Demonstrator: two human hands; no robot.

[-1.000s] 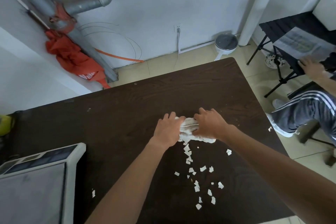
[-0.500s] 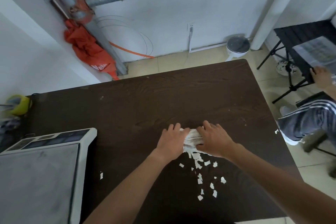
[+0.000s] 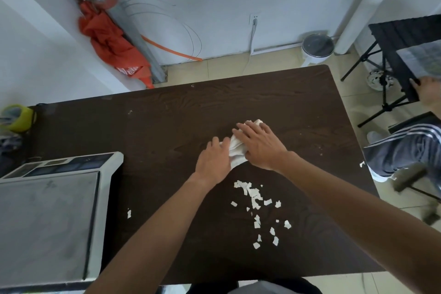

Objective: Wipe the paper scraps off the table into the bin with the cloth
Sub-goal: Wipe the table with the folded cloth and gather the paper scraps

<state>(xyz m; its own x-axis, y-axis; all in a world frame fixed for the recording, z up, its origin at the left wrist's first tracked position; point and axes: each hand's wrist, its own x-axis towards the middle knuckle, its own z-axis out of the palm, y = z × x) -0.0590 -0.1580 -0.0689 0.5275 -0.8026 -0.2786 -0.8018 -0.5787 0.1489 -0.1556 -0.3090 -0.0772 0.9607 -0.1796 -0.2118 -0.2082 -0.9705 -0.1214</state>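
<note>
A crumpled white cloth (image 3: 236, 153) lies on the dark wooden table (image 3: 167, 126), pressed down between both hands. My left hand (image 3: 213, 162) holds its left side. My right hand (image 3: 259, 145) lies flat over its right side, fingers spread toward the far edge. Several white paper scraps (image 3: 255, 200) lie scattered on the table just nearer to me than the cloth, with a small gap between them. One stray scrap (image 3: 129, 213) lies further left, another (image 3: 362, 164) at the right table edge. A round white bin (image 3: 316, 49) stands on the floor beyond the table's far right corner.
A grey weighing scale (image 3: 52, 212) fills the table's near left. A yellow-green cup (image 3: 18, 117) sits at the far left edge. A seated person's leg (image 3: 403, 150) and black folding stand (image 3: 391, 64) are right of the table. Orange fabric (image 3: 112, 48) hangs by a pipe.
Both hands with the cloth have moved away from me toward the far side, leaving the scraps behind in a heap. The camera view has tilted, showing more of the near table.
</note>
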